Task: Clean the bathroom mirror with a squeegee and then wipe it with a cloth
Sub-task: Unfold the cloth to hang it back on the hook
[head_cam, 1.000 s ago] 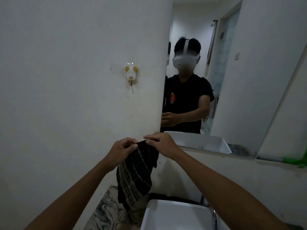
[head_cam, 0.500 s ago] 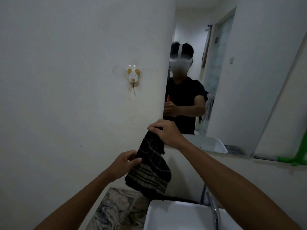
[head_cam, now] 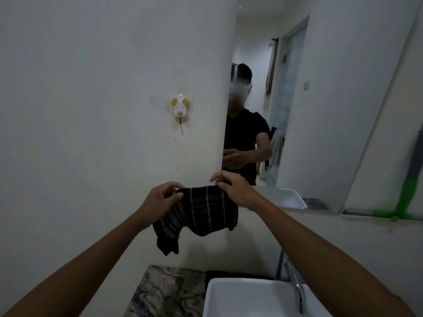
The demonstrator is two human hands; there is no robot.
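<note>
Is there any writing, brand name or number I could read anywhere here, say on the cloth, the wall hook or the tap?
None can be read.
Cloth, held by left hand and right hand: stripes only, no label showing.
Dog-shaped wall hook: a face, no words.
Tap, sink, green squeegee: no marking visible.
Mirror: nothing legible in the reflection.

Soft dark woven cloth (head_cam: 201, 211) with pale stripes, glossy white ceramic sink (head_cam: 251, 298), shiny chrome metal faucet (head_cam: 295, 284), smooth reflective glass mirror (head_cam: 332, 99), matt painted wall (head_cam: 91, 88), marbled stone tabletop (head_cam: 164, 291), green plastic squeegee (head_cam: 405, 202).
</note>
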